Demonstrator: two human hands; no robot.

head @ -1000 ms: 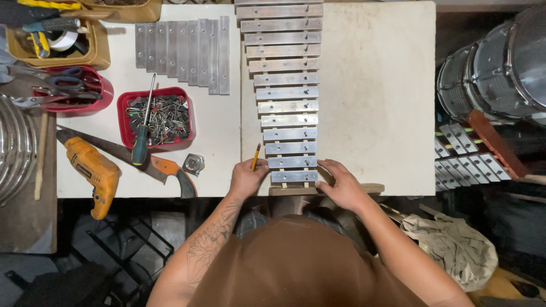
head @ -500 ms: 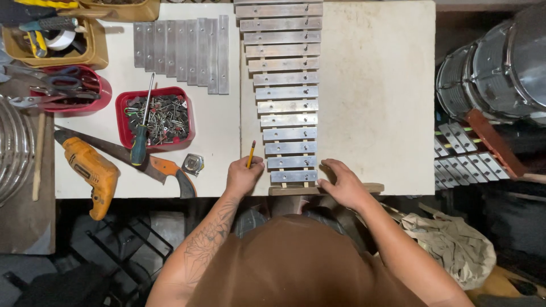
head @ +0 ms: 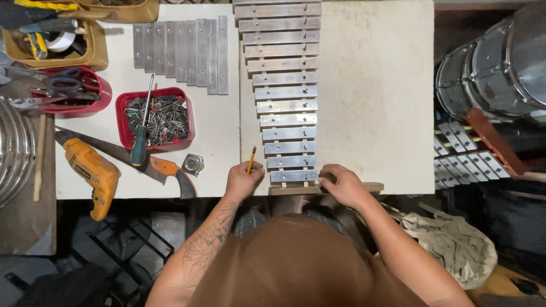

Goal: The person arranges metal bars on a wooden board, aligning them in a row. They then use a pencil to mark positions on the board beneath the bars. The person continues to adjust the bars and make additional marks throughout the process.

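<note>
One white table (head: 375, 113) fills the upper frame. Down its centre runs one row of thirteen metal bars (head: 284, 94), and seven loose bars (head: 182, 51) lie at upper left. Left of centre sit one red tray of screws (head: 156, 119), one orange drill (head: 94, 173) and one saw (head: 122, 153). The left hand (head: 243, 181) is clenched on one pencil (head: 251, 160) beside the nearest bar (head: 293, 175); the right hand (head: 341, 185) curls over the wooden strip (head: 372, 187), touching that bar's end.
</note>
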